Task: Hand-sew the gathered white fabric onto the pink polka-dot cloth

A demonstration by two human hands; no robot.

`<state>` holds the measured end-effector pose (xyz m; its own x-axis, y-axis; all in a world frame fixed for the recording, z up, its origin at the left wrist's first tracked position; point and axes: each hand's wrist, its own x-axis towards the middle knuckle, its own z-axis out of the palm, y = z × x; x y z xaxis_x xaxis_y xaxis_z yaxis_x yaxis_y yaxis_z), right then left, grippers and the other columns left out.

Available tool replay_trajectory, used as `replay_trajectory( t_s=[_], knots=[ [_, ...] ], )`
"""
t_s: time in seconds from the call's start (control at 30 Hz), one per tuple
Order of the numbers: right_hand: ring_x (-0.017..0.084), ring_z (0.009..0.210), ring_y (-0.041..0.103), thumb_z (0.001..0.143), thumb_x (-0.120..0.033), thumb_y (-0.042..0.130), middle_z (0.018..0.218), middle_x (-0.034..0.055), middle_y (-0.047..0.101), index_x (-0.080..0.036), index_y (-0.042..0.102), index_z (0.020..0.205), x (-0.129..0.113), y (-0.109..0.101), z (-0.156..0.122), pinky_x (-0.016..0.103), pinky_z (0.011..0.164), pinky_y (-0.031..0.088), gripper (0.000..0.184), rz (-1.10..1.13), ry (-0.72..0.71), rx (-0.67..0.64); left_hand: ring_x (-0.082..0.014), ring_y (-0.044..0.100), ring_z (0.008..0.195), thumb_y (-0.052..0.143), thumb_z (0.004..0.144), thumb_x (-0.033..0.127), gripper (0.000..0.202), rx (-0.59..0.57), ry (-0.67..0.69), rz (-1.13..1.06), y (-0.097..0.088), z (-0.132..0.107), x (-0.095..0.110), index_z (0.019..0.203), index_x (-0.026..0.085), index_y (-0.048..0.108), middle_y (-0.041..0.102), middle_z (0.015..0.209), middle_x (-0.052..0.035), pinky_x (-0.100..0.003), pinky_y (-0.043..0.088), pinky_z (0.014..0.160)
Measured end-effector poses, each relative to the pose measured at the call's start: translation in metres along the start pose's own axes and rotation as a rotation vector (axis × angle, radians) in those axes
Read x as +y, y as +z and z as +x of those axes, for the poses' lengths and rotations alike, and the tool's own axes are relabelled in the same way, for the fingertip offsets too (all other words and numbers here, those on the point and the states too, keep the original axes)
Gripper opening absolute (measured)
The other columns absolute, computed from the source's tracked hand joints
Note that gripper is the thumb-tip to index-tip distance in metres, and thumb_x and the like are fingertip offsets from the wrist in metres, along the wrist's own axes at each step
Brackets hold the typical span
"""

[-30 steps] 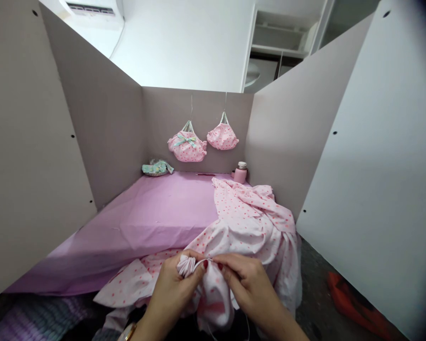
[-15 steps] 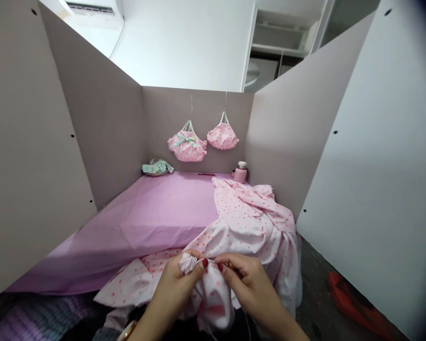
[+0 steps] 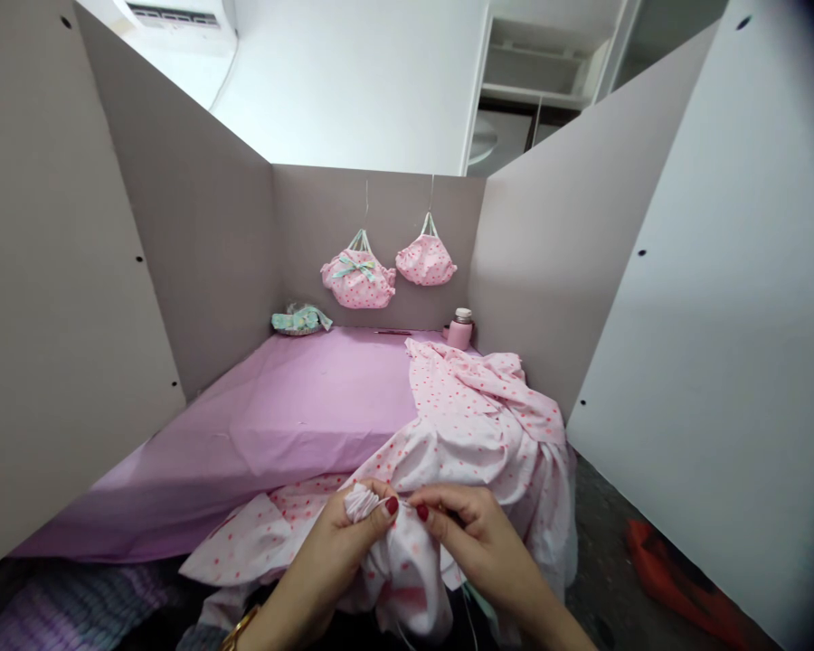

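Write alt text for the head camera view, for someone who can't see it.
The left hand grips a gathered bunch of dotted fabric while the right hand pinches it alongside, at the near edge of a pink-covered table. Two dotted pouches hang on the back panel.

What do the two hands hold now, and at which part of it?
Both hold the dotted cloth: the left hand pinches its gathered end, the right hand pinches the fabric right beside it.

Pink-dotted white cloth [image 3: 478, 425] — near end gathered in a tuft, rest in a rumpled heap
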<state>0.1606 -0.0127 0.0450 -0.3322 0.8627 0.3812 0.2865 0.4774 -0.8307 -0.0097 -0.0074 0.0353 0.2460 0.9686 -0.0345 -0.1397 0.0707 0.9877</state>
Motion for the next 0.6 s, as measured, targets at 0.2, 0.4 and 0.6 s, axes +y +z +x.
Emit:
replay_trajectory(
  t_s=[0.2,0.4,0.6],
  knots=[
    [0.015,0.069,0.055,0.083,-0.017,0.05,0.075,0.0023,0.065,-0.017,0.067,0.086,0.004,0.002,0.002,0.023,0.062,0.041,0.017,0.019,0.026,-0.038,-0.0081,0.037,0.045,0.069,0.063,0.041,0.027,-0.043,-0.03,-0.073,0.002,-0.001,0.002,0.067,0.018,0.056,0.044,0.052,0.0073,-0.018,0.03,0.045],
    [0.012,0.062,0.045,0.089,-0.028,0.044,0.07,-0.0014,0.051,-0.018,0.051,0.089,0.005,0.01,-0.001,0.021,0.057,0.035,0.013,0.045,0.018,0.009,-0.0088,0.041,0.048,0.07,0.064,0.038,0.025,-0.017,0.028,-0.069,0.004,-0.001,0.003,0.066,0.017,0.057,0.047,0.051,0.007,-0.018,0.031,0.046],
    [0.01,0.057,0.039,0.09,-0.028,0.043,0.066,-0.0032,0.044,-0.02,0.045,0.101,0.005,0.015,-0.003,0.019,0.053,0.033,0.014,0.13,0.087,0.014,-0.0078,0.041,0.044,0.068,0.067,0.031,0.017,0.042,0.023,-0.048,0.006,-0.003,0.006,0.068,0.017,0.059,0.048,0.049,0.008,-0.017,0.033,0.044]
  ],
)
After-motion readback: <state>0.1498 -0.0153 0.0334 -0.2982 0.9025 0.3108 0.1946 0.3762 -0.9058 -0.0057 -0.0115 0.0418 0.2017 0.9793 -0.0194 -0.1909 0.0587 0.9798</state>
